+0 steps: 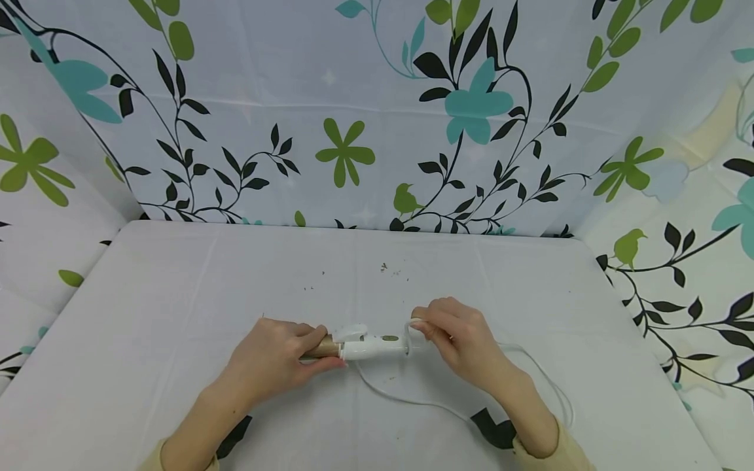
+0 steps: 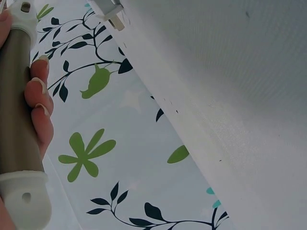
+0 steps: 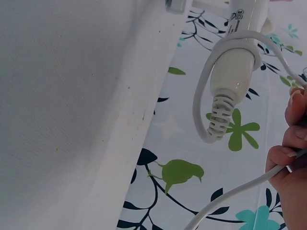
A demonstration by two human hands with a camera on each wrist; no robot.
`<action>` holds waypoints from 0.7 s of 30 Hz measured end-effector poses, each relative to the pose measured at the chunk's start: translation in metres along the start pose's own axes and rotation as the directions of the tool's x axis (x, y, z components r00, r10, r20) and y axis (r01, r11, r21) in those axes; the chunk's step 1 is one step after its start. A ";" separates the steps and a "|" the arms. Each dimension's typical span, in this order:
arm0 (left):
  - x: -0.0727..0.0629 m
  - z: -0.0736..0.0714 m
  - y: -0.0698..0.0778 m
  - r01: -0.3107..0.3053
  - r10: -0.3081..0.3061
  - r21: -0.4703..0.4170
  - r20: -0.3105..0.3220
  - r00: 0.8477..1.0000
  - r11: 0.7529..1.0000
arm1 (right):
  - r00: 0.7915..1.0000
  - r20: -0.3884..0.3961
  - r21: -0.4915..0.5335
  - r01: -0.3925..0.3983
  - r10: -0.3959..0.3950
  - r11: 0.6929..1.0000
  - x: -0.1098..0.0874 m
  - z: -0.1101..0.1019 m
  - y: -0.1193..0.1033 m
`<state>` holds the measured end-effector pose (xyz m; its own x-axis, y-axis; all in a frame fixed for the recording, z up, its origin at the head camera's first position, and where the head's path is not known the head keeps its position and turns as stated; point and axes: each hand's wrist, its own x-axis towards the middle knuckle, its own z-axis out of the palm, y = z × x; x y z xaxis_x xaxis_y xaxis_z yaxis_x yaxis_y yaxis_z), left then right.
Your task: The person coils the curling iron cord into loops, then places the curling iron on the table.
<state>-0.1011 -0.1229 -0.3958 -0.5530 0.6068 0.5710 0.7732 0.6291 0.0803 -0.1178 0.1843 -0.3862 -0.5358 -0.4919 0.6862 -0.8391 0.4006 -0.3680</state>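
Over the near half of the white-covered desk, a curling iron lies sideways between a person's two hands, its white handle toward the right and its brownish-gold barrel toward the left. The left hand grips the barrel, fingers curled round it, between the white end cap and the handle. On the upper side of the iron, just beside that hand, sits the white clamp lever.

The right hand pinches the white cord beside the handle's far end, and its fingers curl round the strand. There the cord is looped around the handle, just above the ribbed collar. Another stretch of cord runs below the iron across the desk toward the right forearm.

Dark specks dot the desk beyond the hands. Behind it hangs a pale cloth printed with leaves, flowers and birds.
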 end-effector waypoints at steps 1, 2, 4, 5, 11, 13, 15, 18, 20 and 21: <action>0.000 0.000 0.000 -0.013 0.013 -0.001 -0.006 1.000 1.000 | 1.000 0.005 0.006 -0.011 0.011 1.000 0.000 0.000 0.000; 0.000 0.000 0.000 -0.024 0.024 -0.002 -0.009 1.000 1.000 | 1.000 0.009 0.013 -0.020 0.020 1.000 0.000 -0.001 0.001; 0.000 -0.001 0.000 -0.043 0.042 -0.014 -0.020 0.999 0.999 | 0.999 0.014 0.033 -0.040 0.039 0.999 0.000 -0.001 0.002; 0.000 -0.002 0.000 -0.051 0.050 -0.020 -0.027 0.998 0.999 | 0.999 0.015 0.046 -0.048 0.047 0.998 0.000 -0.002 0.003; 0.002 -0.004 0.002 -0.082 0.079 -0.070 -0.047 0.996 0.994 | 0.996 0.027 0.134 -0.092 0.089 0.987 -0.002 -0.003 0.009; 0.002 -0.005 0.003 -0.093 0.089 -0.091 -0.047 0.995 0.992 | 0.995 0.041 0.151 -0.097 0.092 0.984 -0.002 -0.003 0.010; 0.003 -0.005 0.003 -0.104 0.099 -0.113 -0.049 0.994 0.988 | 0.994 0.059 0.163 -0.104 0.095 0.981 -0.003 -0.002 0.011; 0.004 -0.005 0.004 -0.119 0.111 -0.144 -0.065 0.992 0.982 | 0.990 0.087 0.169 -0.123 0.109 0.978 -0.003 -0.002 0.012; 0.004 -0.006 0.004 -0.125 0.112 -0.162 -0.085 0.990 0.979 | 0.986 0.102 0.187 -0.148 0.131 0.971 -0.003 -0.003 0.013; 0.004 -0.006 0.004 -0.123 0.109 -0.168 -0.092 0.990 0.978 | 0.983 0.110 0.197 -0.163 0.144 0.967 -0.004 -0.003 0.014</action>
<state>-0.0985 -0.1203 -0.3884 -0.4343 0.6244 0.6492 0.8766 0.4589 0.1450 -0.1276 0.1944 -0.3917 -0.6578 -0.5116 0.5528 -0.7422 0.3152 -0.5914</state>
